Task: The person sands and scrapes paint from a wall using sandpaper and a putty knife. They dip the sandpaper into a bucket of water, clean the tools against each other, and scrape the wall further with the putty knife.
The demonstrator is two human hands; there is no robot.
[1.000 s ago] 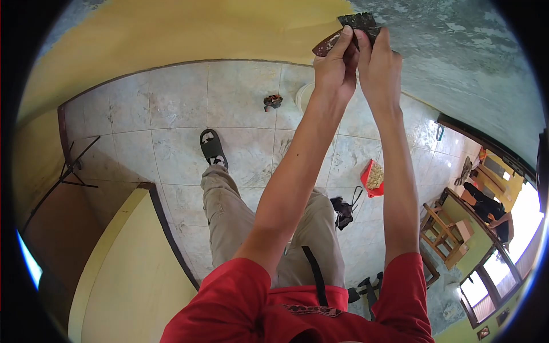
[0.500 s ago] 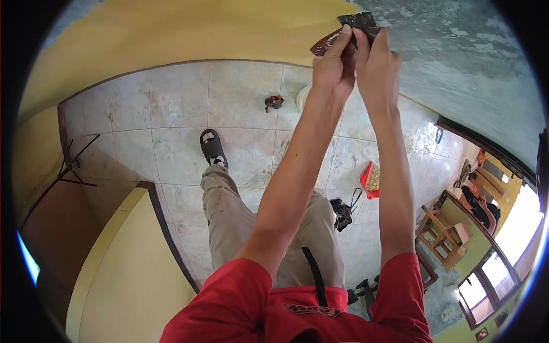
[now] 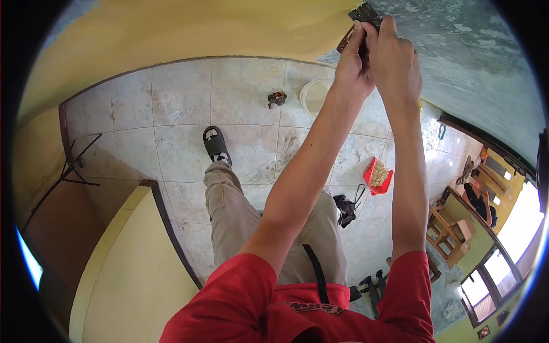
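Both hands are raised together at the top of the head view, close to the wall. My left hand (image 3: 354,68) is closed, thumb and fingers pinching a dark flat piece (image 3: 364,12) with pale flecks. A reddish-brown part (image 3: 345,40) shows beside the left fingers; I cannot tell whether it belongs to the same piece. My right hand (image 3: 396,63) is closed against the other side of the dark piece, fingertips partly hidden. Behind, yellow paint (image 3: 246,34) meets a blotchy grey-blue wall surface (image 3: 463,57). Contact between piece and wall cannot be made out.
On the tiled floor are a white bucket (image 3: 315,97), a small dark crumpled item (image 3: 277,100), a red dustpan (image 3: 379,177) with pale debris and a black bundle (image 3: 345,210). A wooden stool (image 3: 449,234) stands right; a yellow partition (image 3: 128,257) stands left.
Both hands have shifted right with the dark piece, which is now more tilted. Less of the reddish-brown part shows. The bucket and dustpan have come further into sight.
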